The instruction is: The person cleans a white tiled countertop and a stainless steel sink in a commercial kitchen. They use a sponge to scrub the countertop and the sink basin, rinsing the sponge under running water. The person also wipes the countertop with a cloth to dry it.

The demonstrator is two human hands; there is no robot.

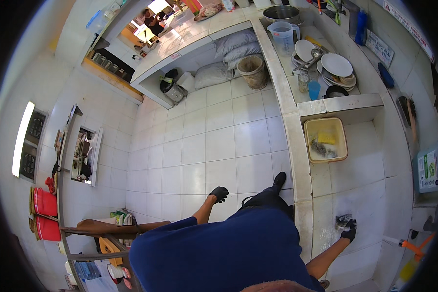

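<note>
My right hand [348,234], in a black glove, presses a grey scrubbing pad [343,221] onto the white tiled floor of a low washing bay [370,194]. The tiles around the pad look wet and smeared. My left hand [220,193], also in a black glove, hangs free over the white floor tiles with its fingers curled and nothing in it. My dark blue shirt fills the lower middle of the view, and one black shoe [279,180] stands by the bay's raised tiled curb.
A yellow tub [312,127] with a sponge and a scourer sits in the bay. On the counter behind are stacked plates [337,65], a measuring jug [284,35] and a metal pot [281,13]. A woven basket [252,71] and sacks lie under a far counter. An orange-trigger spray bottle [408,248] stands to the right.
</note>
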